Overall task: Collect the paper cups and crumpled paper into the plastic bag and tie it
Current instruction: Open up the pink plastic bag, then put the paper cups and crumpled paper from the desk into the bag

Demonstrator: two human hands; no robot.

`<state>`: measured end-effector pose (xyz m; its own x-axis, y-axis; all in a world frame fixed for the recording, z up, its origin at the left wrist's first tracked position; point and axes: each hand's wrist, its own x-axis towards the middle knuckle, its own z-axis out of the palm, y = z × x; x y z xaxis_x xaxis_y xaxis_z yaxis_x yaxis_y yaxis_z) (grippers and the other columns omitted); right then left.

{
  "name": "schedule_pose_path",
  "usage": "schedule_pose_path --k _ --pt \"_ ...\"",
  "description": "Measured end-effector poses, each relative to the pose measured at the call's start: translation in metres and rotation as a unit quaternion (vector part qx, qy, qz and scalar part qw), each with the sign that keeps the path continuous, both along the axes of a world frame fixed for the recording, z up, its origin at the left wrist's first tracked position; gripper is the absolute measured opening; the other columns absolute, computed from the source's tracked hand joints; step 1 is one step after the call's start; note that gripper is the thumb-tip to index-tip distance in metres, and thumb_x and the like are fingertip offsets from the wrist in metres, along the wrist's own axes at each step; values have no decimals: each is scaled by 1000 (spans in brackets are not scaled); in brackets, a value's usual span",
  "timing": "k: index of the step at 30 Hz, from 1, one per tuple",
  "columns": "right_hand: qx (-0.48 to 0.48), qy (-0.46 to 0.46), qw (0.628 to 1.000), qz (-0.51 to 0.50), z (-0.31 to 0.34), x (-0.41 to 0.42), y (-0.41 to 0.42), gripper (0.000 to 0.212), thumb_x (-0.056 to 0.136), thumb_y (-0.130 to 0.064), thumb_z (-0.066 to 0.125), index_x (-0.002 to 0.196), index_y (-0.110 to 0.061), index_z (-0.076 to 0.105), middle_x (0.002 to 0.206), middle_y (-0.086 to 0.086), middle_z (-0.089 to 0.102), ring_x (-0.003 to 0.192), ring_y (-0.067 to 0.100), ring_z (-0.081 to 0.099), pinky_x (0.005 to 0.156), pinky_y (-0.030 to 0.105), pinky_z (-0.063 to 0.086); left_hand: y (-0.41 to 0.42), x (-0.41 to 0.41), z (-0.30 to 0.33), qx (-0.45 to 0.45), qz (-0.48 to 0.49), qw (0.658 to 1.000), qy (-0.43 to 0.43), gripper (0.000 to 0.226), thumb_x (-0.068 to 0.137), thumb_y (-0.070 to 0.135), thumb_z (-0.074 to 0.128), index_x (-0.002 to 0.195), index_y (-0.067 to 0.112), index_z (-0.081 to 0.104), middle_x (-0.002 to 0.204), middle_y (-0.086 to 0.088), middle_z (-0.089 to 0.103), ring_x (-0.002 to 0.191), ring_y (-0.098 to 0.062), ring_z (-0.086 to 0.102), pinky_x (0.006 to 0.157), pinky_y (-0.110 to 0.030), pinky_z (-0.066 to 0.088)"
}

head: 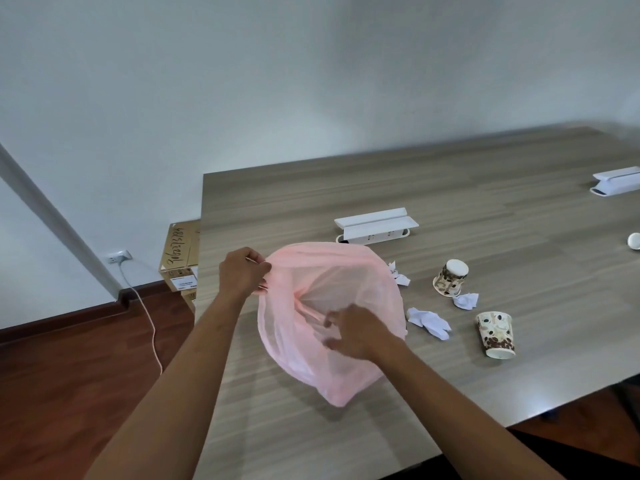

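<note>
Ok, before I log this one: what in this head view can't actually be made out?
- Right hand: motion-blurred fingers against the pink bag, so its grip is unclear.
- Crumpled paper behind the bag: partly hidden by the bag's edge.
- White object: cut off by the right frame edge.
- Cardboard boxes: mostly hidden by the table; label print too small.

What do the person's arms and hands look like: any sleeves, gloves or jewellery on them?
Both forearms are bare up to the frame edge, with no sleeves showing. The left hand and right hand wear no gloves; no watch, ring or bracelet is visible.
</note>
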<state>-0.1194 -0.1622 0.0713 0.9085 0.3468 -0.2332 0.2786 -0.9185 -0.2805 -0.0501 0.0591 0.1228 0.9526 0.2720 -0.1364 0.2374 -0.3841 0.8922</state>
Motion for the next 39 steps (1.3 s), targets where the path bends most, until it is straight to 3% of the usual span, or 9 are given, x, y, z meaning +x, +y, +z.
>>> schedule_pose_path --k 3,8,13,19,23,28,31,34,39 --pt "-168 80 982 -13 -22 -2 -9 55 92 -59 48 121 -15 61 123 8 63 123 25 52 117 51 14 19 -2 1 13 29 1000 2 16 81 -4 68 74 7 59 74 -15 64 49 -21 63 39 -27 54" --pt "-153 89 981 -84 -18 4 -20 50 92 -64 41 71 -18 44 100 8 73 104 22 64 104 41 39 40 -3 -3 0 95 995 0 16 86 5 63 77 11 51 85 -17 65 65 -32 67 64 -47 61" --pt "-42 31 993 -110 -14 18 -21 44 91 -55 49 103 -17 66 110 6 68 107 26 61 81 33 46 30 -10 -6 1 113 994 -12 13 86 14 63 77 16 53 86 -12 65 68 -32 68 66 -48 61" --pt "142 -104 966 -189 -1 17 -34 21 88 -36 58 100 -24 70 96 -4 74 95 19 66 78 31 52 5 -24 -11 76 97 991 -52 24 85 27 62 71 7 59 69 -4 62 71 -24 58 70 -29 42" --pt "160 -89 960 -212 -8 22 -62 24 87 -35 60 106 -25 70 103 -7 74 102 19 65 87 35 52 -15 -34 -12 95 95 989 -59 25 86 24 63 76 1 60 72 -8 61 70 -23 53 67 -30 37" --pt "175 -114 937 -279 -24 30 -104 14 87 -29 56 89 -22 67 87 -3 72 91 25 65 72 33 51 -44 -52 -8 137 110 983 -60 19 83 22 65 78 4 61 72 -4 62 69 -20 53 59 -19 37" --pt "178 -108 928 -310 -49 36 -141 18 85 -24 58 101 -18 64 101 3 68 102 29 60 79 35 49 -67 -63 -5 165 119 977 -63 17 80 20 66 76 5 61 73 -6 65 70 -22 56 58 -22 36" --pt "110 -5 946 -305 -81 43 -177 39 86 -26 61 124 -18 54 121 12 57 117 36 51 90 38 46 -90 -72 -5 179 139 972 -63 16 77 20 66 75 6 60 74 -5 65 73 -24 59 60 -24 38" --pt "30 82 966 -244 -134 47 -210 50 90 -29 57 138 -27 45 131 13 51 118 37 51 98 37 43 -116 -86 -17 182 183 965 -43 13 79 19 67 81 8 61 83 -3 66 79 -24 60 71 -27 35"
